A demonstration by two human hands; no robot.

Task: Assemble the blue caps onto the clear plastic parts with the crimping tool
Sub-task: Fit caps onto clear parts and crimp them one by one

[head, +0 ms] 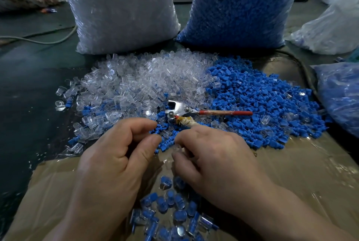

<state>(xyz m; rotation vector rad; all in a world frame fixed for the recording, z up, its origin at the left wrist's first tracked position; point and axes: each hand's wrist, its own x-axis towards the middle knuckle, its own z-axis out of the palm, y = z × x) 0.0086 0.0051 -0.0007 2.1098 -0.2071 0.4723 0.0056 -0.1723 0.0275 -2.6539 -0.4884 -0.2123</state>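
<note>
A heap of clear plastic parts (143, 81) lies beside a heap of blue caps (262, 103). Between the heaps rests the crimping tool (177, 109), with one red handle pointing right and one tape-wrapped handle running toward my right hand. My left hand (118, 155) has curled fingers, and its thumb and forefinger pinch a blue cap (157, 135) at the edge of the heap. My right hand (211, 157) curls its fingers round a clear plastic part (178, 149), just in front of the wrapped handle. Assembled blue-and-clear pieces (171, 209) lie in a pile between my wrists.
A tall bag of clear parts (124, 7) and a tall bag of blue caps (239, 7) stand behind the heaps. Another bag of blue pieces (340, 95) lies at the right. Taped cardboard (295, 174) covers the near surface. A grey cable (38, 41) runs at far left.
</note>
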